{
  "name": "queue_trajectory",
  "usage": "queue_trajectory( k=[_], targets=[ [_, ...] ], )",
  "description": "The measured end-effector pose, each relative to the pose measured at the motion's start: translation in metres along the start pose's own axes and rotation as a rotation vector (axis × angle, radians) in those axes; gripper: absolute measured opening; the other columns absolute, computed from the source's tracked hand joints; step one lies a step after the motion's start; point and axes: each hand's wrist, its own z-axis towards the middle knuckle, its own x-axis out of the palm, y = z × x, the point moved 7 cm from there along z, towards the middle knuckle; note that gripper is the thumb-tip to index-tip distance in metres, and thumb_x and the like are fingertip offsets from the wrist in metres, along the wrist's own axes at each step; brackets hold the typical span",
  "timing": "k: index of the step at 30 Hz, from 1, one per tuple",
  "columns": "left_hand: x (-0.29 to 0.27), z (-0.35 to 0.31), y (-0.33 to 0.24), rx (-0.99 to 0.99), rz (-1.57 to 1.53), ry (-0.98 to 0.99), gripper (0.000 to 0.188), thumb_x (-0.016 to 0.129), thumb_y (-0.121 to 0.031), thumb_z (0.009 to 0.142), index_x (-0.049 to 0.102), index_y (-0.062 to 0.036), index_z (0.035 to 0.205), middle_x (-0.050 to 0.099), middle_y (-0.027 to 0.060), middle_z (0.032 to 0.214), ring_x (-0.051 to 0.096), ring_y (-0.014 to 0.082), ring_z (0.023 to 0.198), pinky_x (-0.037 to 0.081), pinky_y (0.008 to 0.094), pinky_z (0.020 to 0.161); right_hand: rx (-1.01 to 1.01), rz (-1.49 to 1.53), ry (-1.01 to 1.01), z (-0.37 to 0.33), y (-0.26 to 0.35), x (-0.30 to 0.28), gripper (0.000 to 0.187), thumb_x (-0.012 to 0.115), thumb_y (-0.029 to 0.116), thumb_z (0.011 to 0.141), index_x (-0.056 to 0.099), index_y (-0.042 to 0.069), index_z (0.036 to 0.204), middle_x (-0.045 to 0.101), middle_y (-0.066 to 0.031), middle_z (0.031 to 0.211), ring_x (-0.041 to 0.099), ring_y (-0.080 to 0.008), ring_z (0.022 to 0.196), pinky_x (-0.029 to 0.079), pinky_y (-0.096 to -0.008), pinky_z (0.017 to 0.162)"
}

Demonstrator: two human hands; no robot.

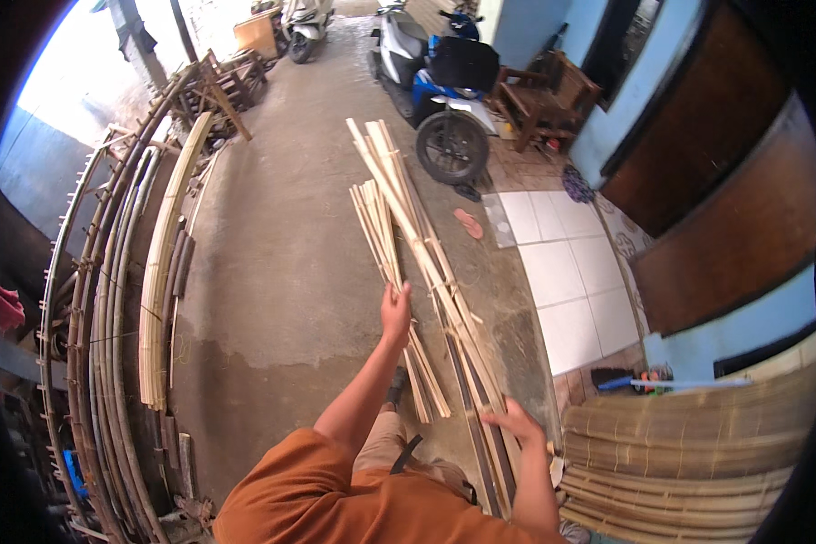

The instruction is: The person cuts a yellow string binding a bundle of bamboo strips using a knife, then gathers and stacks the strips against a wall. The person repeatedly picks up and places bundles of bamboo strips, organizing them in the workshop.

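Observation:
My left hand (395, 314) is closed round a bundle of short, pale bamboo strips (379, 231). Its strips stick out past the fist both ways and fan apart at the near end. To the right runs a longer bundle of bamboo strips (423, 243), slanting from the far middle toward my right side, with darker lengths along it. My right hand (519, 424) is at the near part of this long bundle, its fingers curled against the strips. Some of those fingers are blurred or hidden.
Long bamboo poles (109, 299) and a pale strip bundle (161, 290) line the left wall. Ahead right stand a scooter (440, 100) and a wooden chair (548, 98). A pink sandal (468, 223) lies beside white tiles (553, 272). Rolled bamboo blinds (689, 435) are near right.

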Motion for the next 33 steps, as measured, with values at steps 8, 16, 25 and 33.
queue_trajectory(
  k=[8, 16, 25, 33],
  targets=[
    [-0.292, -0.057, 0.076, -0.590, 0.937, 0.208, 0.044, 0.060, -0.039, 0.093, 0.068, 0.0000, 0.112, 0.070, 0.0103, 0.092, 0.063, 0.0157, 0.081, 0.049, 0.0303, 0.068, 0.253, -0.511, -0.203, 0.324, -0.013, -0.019, 0.102, 0.076, 0.055, 0.074, 0.038, -0.011, 0.141, 0.040, -0.0333, 0.144, 0.041, -0.0401, 0.136, 0.034, -0.0447, 0.112],
    [-0.384, -0.085, 0.023, -0.812, 0.662, -0.254, 0.033, 0.060, -0.032, 0.093, 0.066, -0.0011, 0.102, 0.067, 0.0064, 0.084, 0.060, 0.0145, 0.070, 0.046, 0.0296, 0.059, 0.356, -0.359, -0.125, 0.315, -0.059, -0.052, 0.088, 0.070, 0.054, 0.080, 0.044, -0.005, 0.140, 0.043, -0.0278, 0.144, 0.041, -0.0377, 0.136, 0.032, -0.0440, 0.112],
    [-0.206, 0.017, 0.016, -0.614, 0.677, 0.247, 0.033, 0.055, -0.032, 0.097, 0.064, -0.0004, 0.104, 0.066, 0.0060, 0.089, 0.059, 0.0134, 0.077, 0.046, 0.0301, 0.067, 0.136, -0.623, -0.540, 0.227, 0.027, -0.010, 0.051, 0.053, 0.042, 0.096, 0.055, 0.004, 0.130, 0.063, -0.0238, 0.120, 0.061, -0.0347, 0.115, 0.047, -0.0445, 0.096],
    [-0.161, -0.045, 0.075, -0.752, 0.931, 0.503, 0.045, 0.054, -0.035, 0.097, 0.055, -0.0025, 0.129, 0.068, 0.0104, 0.109, 0.064, 0.0172, 0.092, 0.050, 0.0313, 0.077, 0.416, 0.235, -0.854, -0.045, -0.227, 0.109, 0.033, 0.059, 0.025, 0.097, 0.059, 0.003, 0.121, 0.067, -0.0134, 0.109, 0.067, -0.0219, 0.098, 0.054, -0.0336, 0.081]
  ],
)
